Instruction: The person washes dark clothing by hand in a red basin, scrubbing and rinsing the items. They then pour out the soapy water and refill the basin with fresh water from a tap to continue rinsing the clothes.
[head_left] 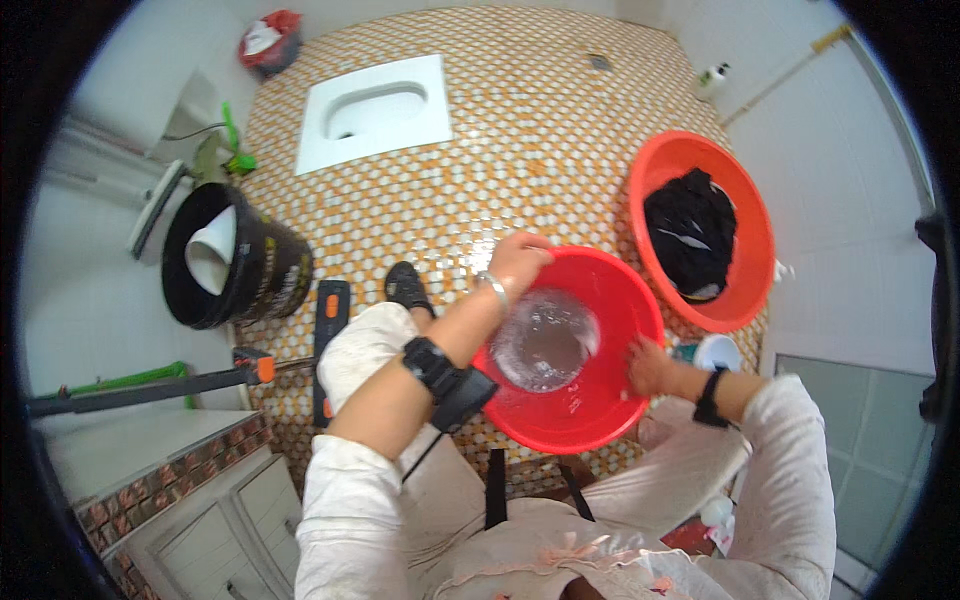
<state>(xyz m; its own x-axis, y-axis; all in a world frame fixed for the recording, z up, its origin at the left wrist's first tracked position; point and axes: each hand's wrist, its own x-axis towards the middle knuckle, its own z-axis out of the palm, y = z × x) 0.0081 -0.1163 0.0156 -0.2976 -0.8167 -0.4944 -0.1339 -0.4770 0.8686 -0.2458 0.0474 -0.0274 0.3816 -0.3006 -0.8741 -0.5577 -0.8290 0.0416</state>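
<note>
Head view, left hand (520, 258): curled over the far rim of the near red basin (600, 400), fingers closed on the rim; a bracelet and a black wrist strap sit on the forearm.
Head view, right hand (650, 368): pressed on the near-right rim of the same basin; how far its fingers close I cannot tell, as they are partly hidden by the rim.
Basin: held between both hands in front of the knees, over the orange tiled floor (520, 150); it seems tilted, with clear water (545, 340) pooled and rippling on its left side.
Second basin (745, 240): red, on the floor to the right and farther off, apart from the near one; dark laundry (690, 232) lies heaped in it.
Far left: a black bucket (240, 285) with a white thing inside, and a squat pan (375, 110) farther still.
Near right: a small white cup (717, 352) just beside the right hand.
Step in hand: by my reading, swirling or tipping water in the near basin.
Next move calls for: a steady two-handed hold, so the water leaves over one edge and clears the knees.
</note>
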